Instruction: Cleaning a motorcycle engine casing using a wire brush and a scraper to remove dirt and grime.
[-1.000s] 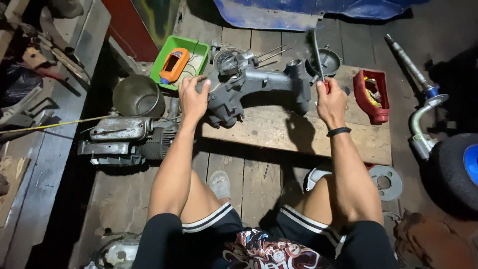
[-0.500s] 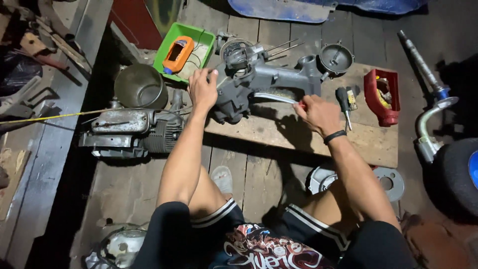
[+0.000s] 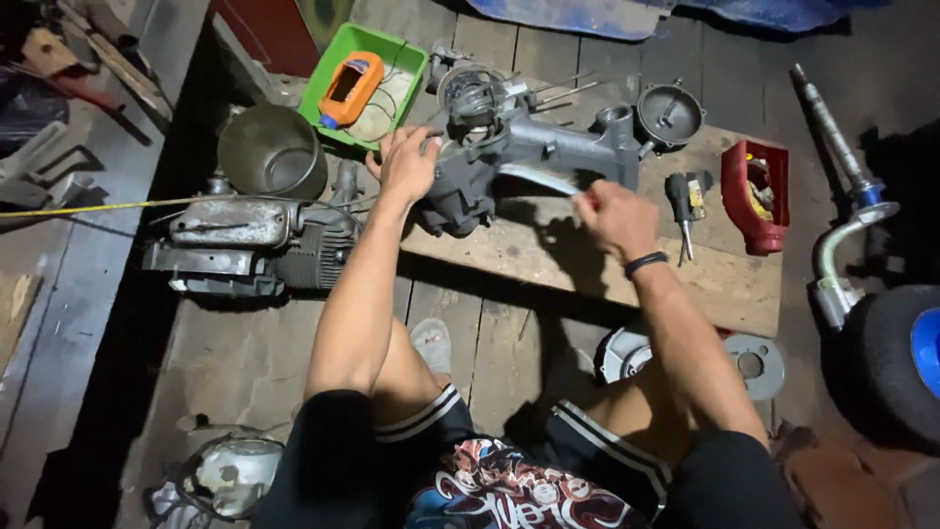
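Note:
A grey engine casing (image 3: pixel 548 147) lies on a wooden board (image 3: pixel 607 269) on the plank floor. My left hand (image 3: pixel 406 162) presses on the casing's left end, fingers spread over its edge. My right hand (image 3: pixel 612 216) is closed on a thin pale metal strip (image 3: pixel 539 178), whose tip rests against the casing's front side. A dark-handled screwdriver (image 3: pixel 681 201) lies on the board just right of my right hand. A round metal cover (image 3: pixel 669 113) sits at the casing's right end.
A green tray (image 3: pixel 323 108) holding an orange device (image 3: pixel 351 88) stands behind left, beside a metal bowl (image 3: pixel 269 152) and a second engine (image 3: pixel 245 240). A red tray (image 3: pixel 754 186), a steel tube (image 3: pixel 842 147), a tyre (image 3: pixel 896 358) and a round plate (image 3: pixel 754 364) lie right.
My right hand came down from the casing's right end and moved left to its front side; the screwdriver now lies on the board. My left hand stayed on the casing.

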